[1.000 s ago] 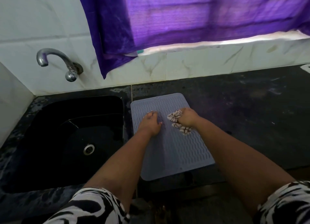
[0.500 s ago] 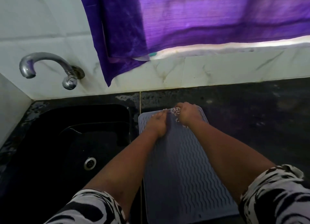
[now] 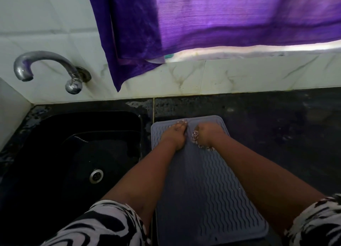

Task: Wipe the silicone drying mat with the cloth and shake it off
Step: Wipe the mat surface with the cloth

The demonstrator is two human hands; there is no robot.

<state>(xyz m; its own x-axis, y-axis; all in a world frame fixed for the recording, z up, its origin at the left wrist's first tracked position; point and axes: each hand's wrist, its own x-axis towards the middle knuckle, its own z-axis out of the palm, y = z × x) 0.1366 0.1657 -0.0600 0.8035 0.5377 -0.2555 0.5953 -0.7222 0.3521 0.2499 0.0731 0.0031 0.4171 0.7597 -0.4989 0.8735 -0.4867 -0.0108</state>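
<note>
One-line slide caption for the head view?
Left hand steadies grey drying mat beside sink; right hand presses bunched cloth near its far edge.

Mat [image 3: 212,186]: matt grey silicone, wavy ribbed texture. Cloth [image 3: 195,135]: soft patterned fabric. Tap [image 3: 46,65]: dull metal. Surface [image 3: 276,127]: dark speckled stone. Wall tiles [image 3: 239,76]: glossy, marbled.

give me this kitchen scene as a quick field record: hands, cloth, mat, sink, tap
left hand: flat, palm down on the far part of the mat
right hand: fisted around the cloth, pressing it on the mat
cloth: small white patterned cloth, bunched, mostly hidden in the fist
mat: grey ridged silicone drying mat, flat on the dark stone counter
sink: black sink left of the mat, metal drain visible
tap: curved metal tap on the tiled wall
</note>
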